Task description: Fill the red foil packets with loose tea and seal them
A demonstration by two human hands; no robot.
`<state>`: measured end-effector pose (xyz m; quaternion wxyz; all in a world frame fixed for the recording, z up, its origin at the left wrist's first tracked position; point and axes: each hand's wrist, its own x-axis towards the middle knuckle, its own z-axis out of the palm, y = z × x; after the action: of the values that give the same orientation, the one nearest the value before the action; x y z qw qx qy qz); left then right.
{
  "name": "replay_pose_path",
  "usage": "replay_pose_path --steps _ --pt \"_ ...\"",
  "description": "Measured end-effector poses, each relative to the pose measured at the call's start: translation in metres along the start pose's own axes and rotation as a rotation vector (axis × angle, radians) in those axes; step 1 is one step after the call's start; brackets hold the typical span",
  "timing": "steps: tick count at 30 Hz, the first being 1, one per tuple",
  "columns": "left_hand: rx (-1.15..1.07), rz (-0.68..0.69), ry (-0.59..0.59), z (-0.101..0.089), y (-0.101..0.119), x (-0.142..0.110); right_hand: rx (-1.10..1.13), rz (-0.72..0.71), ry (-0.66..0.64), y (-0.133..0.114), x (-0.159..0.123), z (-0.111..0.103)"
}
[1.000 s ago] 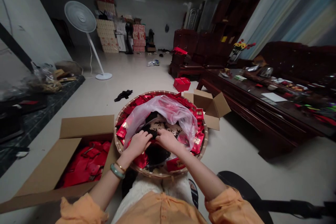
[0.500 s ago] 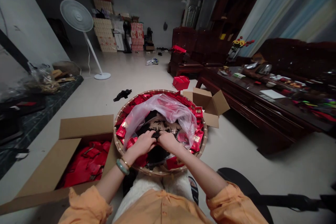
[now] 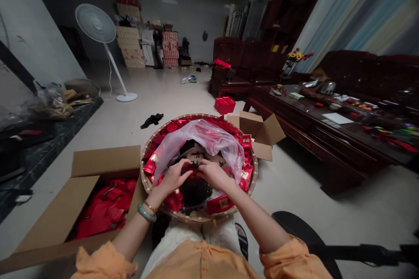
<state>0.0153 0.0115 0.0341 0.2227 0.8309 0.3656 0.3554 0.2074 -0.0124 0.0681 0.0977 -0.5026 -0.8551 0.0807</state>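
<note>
A round woven bamboo basket rests over my lap, with red packets around its inside. In its middle lies a crumpled clear plastic bag with loose dark shreds, like dried tea leaves. My left hand and my right hand meet over the shreds, fingertips nearly touching. Both are curled about a small dark and reddish thing between them, mostly hidden by the fingers. The left thumb stands a little apart from its fingers; the right fingers are bent inward.
An open cardboard box full of red packets stands at my left. Another open box is beyond the basket, near a red box. A cluttered wooden table is at right, a white fan at far left.
My left thumb has opened away from its fingers, and the left hand has shifted slightly left. The right hand stays nearly in place. Basket and bag look unchanged.
</note>
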Motion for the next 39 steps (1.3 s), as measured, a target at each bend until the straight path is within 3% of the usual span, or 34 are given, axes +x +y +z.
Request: replay_pose_path --steps 9,12,16,22,28,34,39 --pt "-0.302 -0.283 0.113 0.007 0.002 0.000 0.349 -0.059 0.231 0.010 -0.005 0.003" --pt "-0.274 -0.210 0.163 0.006 0.009 0.001 0.402 -0.017 0.261 0.009 -0.002 0.002" --pt "0.025 0.060 0.153 0.000 0.015 0.001 0.369 -0.004 0.249 0.009 0.000 0.005" --pt "0.327 0.207 -0.071 -0.007 0.004 -0.003 0.249 -0.003 0.191 0.005 -0.003 0.007" --pt "0.252 0.213 -0.125 -0.006 0.000 -0.003 0.093 -0.121 0.041 0.002 -0.004 0.000" --pt "0.128 0.170 -0.120 -0.005 0.004 -0.004 -0.005 -0.049 -0.085 0.006 0.000 0.002" --pt "0.027 0.055 -0.101 -0.005 0.006 -0.005 0.060 -0.108 0.017 0.008 -0.004 0.000"
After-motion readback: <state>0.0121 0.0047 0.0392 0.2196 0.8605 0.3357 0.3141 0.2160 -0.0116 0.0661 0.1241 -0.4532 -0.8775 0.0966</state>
